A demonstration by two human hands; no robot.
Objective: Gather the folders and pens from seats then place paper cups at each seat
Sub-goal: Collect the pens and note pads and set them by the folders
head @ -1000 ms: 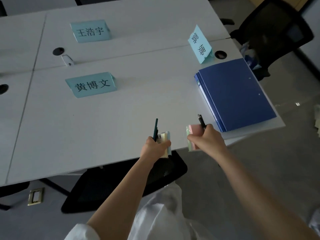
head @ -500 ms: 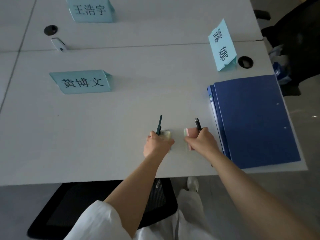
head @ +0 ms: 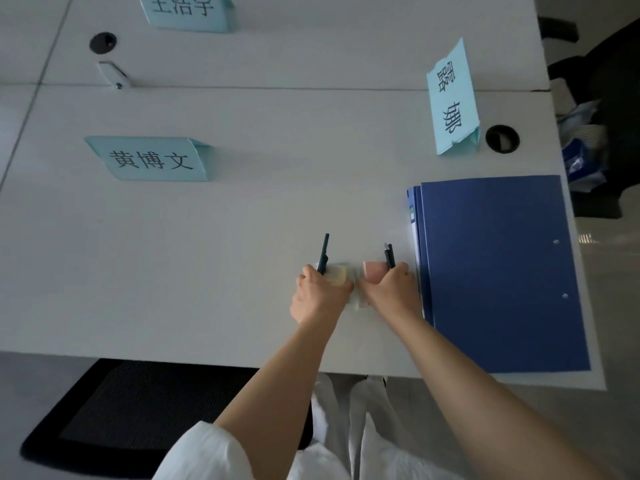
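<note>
Head view. Both hands sit low on the table (head: 207,271), close together, near its front edge. My left hand (head: 320,296) grips a dark pen (head: 324,252) plus a pale yellowish pad (head: 337,274); pen tip points away from me. My right hand (head: 389,289) grips two dark pens (head: 389,255) and a pinkish pad (head: 374,270), pens likewise pointing away. Neither hand is free.

Key relation: the blue folders (head: 498,271) lie stacked just right of my right hand, nearly touching it, long axis running away from me, spines facing the hand. Right hand is clearly the nearer one; left would have to cross over.

Judgement: pens look gathered; I'd set them on or beside the stack, moving rightward. No paper cups visible.

Three name cards (head: 152,159) stand on the table, well clear of the hands.
</note>
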